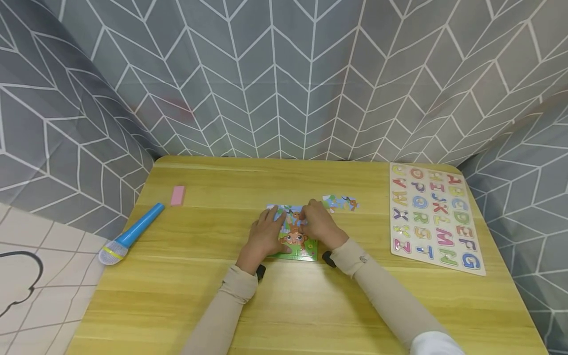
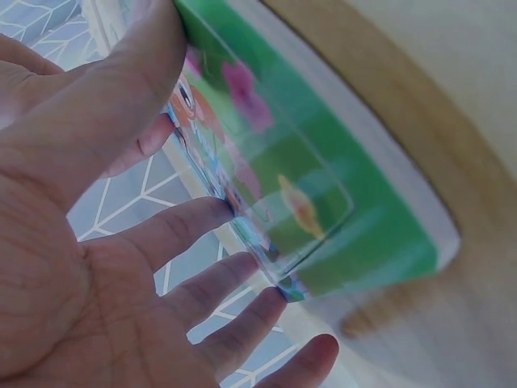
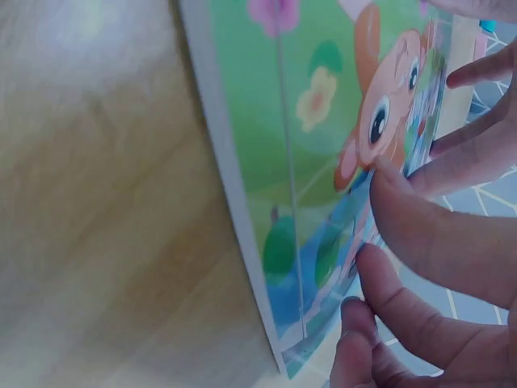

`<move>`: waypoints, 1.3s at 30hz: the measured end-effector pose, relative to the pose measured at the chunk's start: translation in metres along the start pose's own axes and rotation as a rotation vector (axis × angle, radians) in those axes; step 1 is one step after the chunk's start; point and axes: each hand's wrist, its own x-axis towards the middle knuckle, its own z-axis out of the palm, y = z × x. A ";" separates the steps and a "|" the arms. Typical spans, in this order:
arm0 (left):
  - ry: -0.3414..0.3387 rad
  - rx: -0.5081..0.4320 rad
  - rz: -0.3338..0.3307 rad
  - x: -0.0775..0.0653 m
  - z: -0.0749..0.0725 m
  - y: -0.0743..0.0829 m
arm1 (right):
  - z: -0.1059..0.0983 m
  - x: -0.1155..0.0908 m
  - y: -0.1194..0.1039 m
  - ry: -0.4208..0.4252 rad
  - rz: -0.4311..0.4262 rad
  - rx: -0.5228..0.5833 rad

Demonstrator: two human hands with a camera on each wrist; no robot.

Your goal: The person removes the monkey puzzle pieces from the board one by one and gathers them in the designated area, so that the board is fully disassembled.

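A jigsaw puzzle board (image 1: 300, 254) with a cartoon monkey and a green border lies on the table between both hands. My left hand (image 1: 265, 233) rests along its left side, fingers spread and mostly straight. In the left wrist view the left thumb (image 2: 137, 77) lies over the board and the fingertips touch its far side. My right hand (image 1: 320, 224) is at the upper right of the board, fingers bent; its thumb (image 3: 428, 234) and index finger pinch a puzzle piece (image 3: 365, 212) against the picture. The piece's outline is partly hidden by the fingers.
Loose puzzle pieces (image 1: 340, 202) lie just beyond the right hand. A white alphabet board (image 1: 437, 217) lies at the right. A blue toy microphone (image 1: 133, 234) and a pink block (image 1: 178, 195) lie at the left. Grey patterned curtains (image 1: 293, 79) surround the wooden table (image 1: 186, 286).
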 end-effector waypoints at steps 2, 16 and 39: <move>0.003 0.003 0.003 0.000 0.000 0.000 | 0.000 0.001 0.000 0.009 0.001 -0.022; 0.013 0.006 -0.003 0.002 0.001 -0.001 | 0.000 0.001 0.003 0.020 0.002 -0.015; 0.016 -0.006 -0.012 0.002 0.003 -0.003 | 0.004 0.003 0.017 0.099 -0.079 0.124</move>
